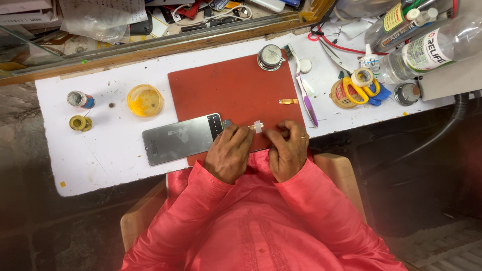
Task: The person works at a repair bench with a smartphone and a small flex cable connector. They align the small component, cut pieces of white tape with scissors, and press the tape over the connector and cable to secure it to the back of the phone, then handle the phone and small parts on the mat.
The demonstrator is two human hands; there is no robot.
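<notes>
Fingers: the fingertips of both hands meet over a small pale flat part with an orange ribbon tail [257, 126], pinching it between them; how tightly cannot be told.
Left hand [230, 150]: curled, fingers closed toward the small part, its knuckles just beside the dark end of a grey rectangular metal phone panel [181, 139].
Right hand [287, 150]: curled likewise, a ring on one finger, thumb and forefinger closed on the part's other side.
Small part: at the near edge of the red-brown rectangular work mat [236, 85], held low over it, close to the panel's end.
Phone panel: lies flat, half on the mat, half on the white tabletop [100, 155].
Progress: the part appears separate from the panel, so joining or fitting looks unfinished; a second small orange strip [288, 101] lies loose on the mat.
Around: a purple-handled toothbrush [304, 93], yellow-handled scissors [362, 88], a round yellow shallow dish [144, 100] and clear plastic bottles [432, 47].
</notes>
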